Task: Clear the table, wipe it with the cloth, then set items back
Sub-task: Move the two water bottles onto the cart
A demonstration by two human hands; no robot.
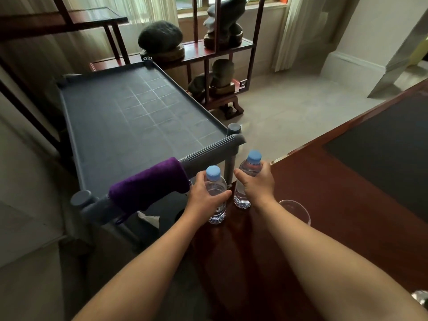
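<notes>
Standing at the corner of a dark red wooden table beside a grey service cart, clearing under way, left hand closed round one blue-capped water bottle and right hand round another. Likely calling next for lifting both, seemingly full and capped, onto the cart's bare top tray. Hanging over the cart handle, the purple cloth; sitting by the right wrist, seemingly empty, a clear glass.

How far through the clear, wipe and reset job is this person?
Early clearing. Each hand, left hand and right hand, grips a clear blue-capped water bottle. The clear drinking glass remains on the reddish wooden table; the purple cloth hangs unused on the grey cart.
</notes>
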